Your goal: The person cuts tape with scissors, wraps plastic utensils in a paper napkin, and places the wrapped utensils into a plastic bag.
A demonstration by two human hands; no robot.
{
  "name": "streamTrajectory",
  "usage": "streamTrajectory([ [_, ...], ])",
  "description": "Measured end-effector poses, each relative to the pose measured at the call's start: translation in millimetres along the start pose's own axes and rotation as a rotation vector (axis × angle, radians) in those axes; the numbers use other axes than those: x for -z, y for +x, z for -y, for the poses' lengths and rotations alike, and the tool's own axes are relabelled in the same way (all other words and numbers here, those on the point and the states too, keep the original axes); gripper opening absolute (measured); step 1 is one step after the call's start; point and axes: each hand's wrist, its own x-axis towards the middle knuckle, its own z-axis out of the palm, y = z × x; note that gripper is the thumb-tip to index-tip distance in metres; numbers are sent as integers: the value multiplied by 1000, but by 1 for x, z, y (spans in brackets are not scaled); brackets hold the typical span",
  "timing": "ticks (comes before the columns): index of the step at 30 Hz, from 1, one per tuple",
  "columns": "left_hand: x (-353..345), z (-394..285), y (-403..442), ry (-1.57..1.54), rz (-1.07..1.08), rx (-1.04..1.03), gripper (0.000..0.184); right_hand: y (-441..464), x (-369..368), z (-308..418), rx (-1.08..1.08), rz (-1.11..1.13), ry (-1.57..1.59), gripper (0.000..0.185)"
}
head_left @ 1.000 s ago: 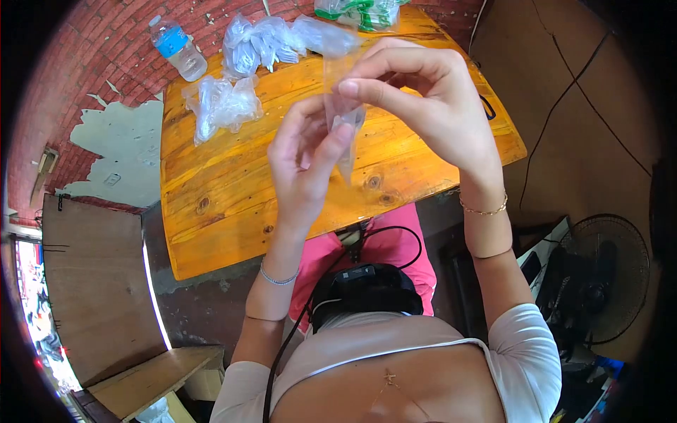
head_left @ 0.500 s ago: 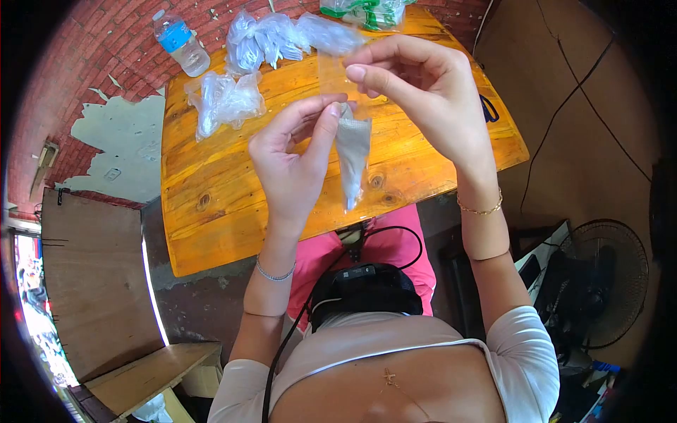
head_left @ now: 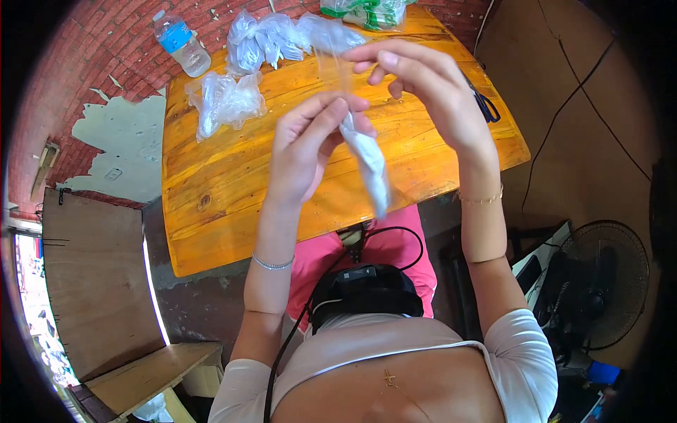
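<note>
My left hand (head_left: pixel 310 144) is closed in a pinch around the upper part of a narrow clear plastic bag with a white, folded, tissue-like bundle (head_left: pixel 368 162) inside. The bundle hangs tilted over the table's near edge, its lower end blurred. Above the pinch, the bag's thin clear top (head_left: pixel 333 67) stands up. My right hand (head_left: pixel 430 84) is beside that clear top, fingers apart and slightly curled. Whether its fingertips touch the plastic I cannot tell.
On the wooden table (head_left: pixel 233 218) are a water bottle (head_left: pixel 182 44), a clear plastic bag (head_left: pixel 224 104), bags of white plastic pieces (head_left: pixel 271 41) and a green-and-white pack (head_left: pixel 370 13). A dark blue looped handle (head_left: pixel 488 109) lies at the right edge. A fan (head_left: pixel 599 285) stands right.
The bundle has swung right and twisted, now showing a narrower white side. My left hand has shifted slightly right and turned. My right hand's fingers have spread from a pinch.
</note>
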Motion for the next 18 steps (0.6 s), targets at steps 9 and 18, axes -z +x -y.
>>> streamTrajectory([
  [9, -6, 0, -2, -244, 156, 172, 39, -1, -10, 9, 13, 104, 168, 11],
  [18, -7, -11, 2, 883, -230, -536, 30, 6, -19, 16, 212, -131, -97, 15],
])
